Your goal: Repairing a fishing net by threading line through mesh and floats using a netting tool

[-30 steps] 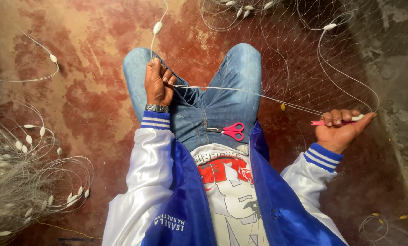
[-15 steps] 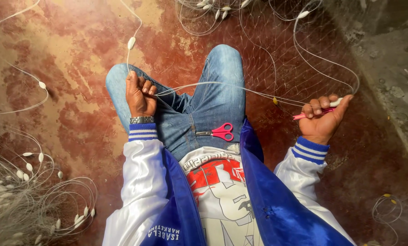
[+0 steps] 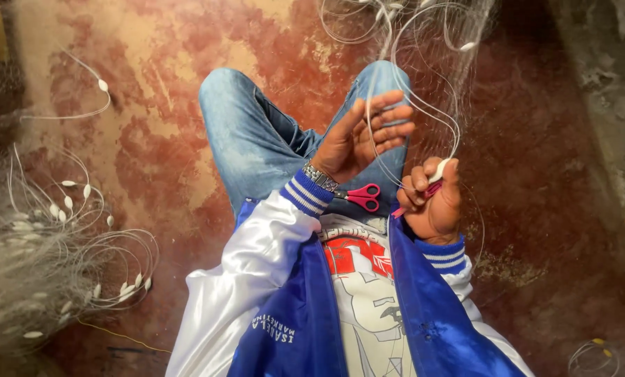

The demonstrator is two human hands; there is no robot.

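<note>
I sit on a worn red floor [image 3: 152, 146] with my knees in blue jeans [image 3: 256, 139] drawn up. My left hand [image 3: 365, 136] is raised in front of my right knee, palm toward me, fingers spread, and a thin white net line [image 3: 424, 105] runs across its fingers. Just to its right and lower, my right hand [image 3: 435, 206] is shut on a pink netting needle [image 3: 431, 190] and a small white float [image 3: 439, 169] on the same line. The two hands are close but apart. Pink-handled scissors [image 3: 363, 196] lie on my lap below the left wrist.
A heap of fine fishing net with several white floats [image 3: 33, 265] lies on the floor at the left. More net and looped line [image 3: 396, 21] hang beyond my knees at the top. A grey concrete strip [image 3: 606, 105] runs along the right.
My hands were wide apart with the line stretched between them; now both have come together in front of my right knee. The left hand has opened, and the line hangs in loops.
</note>
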